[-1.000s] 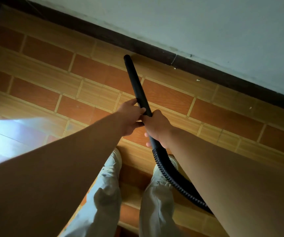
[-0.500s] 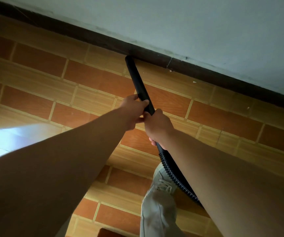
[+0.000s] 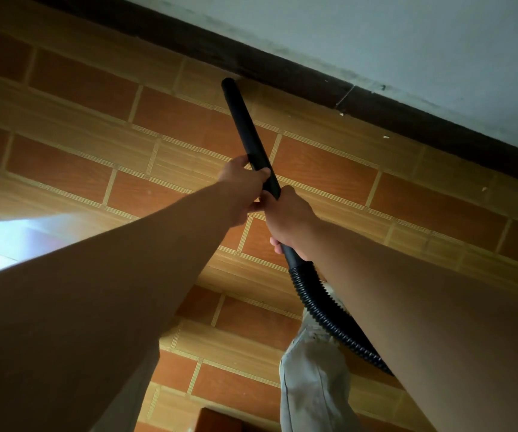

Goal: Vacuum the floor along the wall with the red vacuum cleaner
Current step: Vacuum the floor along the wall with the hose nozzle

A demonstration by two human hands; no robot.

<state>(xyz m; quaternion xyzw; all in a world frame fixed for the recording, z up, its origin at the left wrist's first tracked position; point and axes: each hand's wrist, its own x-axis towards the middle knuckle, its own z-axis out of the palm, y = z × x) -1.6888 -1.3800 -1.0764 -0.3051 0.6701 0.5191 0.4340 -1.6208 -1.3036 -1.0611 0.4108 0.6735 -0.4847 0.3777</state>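
Observation:
A black vacuum tube [image 3: 245,124] slants up and left across the brick-patterned floor [image 3: 95,88]. Its tip [image 3: 228,82] rests at the dark baseboard [image 3: 282,73] under the pale wall [image 3: 407,32]. My left hand [image 3: 245,185] grips the tube higher up. Just below it, my right hand [image 3: 288,219] holds the tube's lower end. From there the ribbed black hose [image 3: 320,313] curves down to the right and passes behind my right forearm. The red vacuum body is out of view.
My right leg in light trousers [image 3: 310,378] and a pale shoe stand under the hose. Small pale crumbs [image 3: 386,137] lie on the floor near the baseboard to the right. A bright patch of light [image 3: 5,238] falls on the floor at the left.
The tube tip has moved forward from about a tile away up to the baseboard. My feet have stepped closer to the wall; the left foot has gone out of sight.

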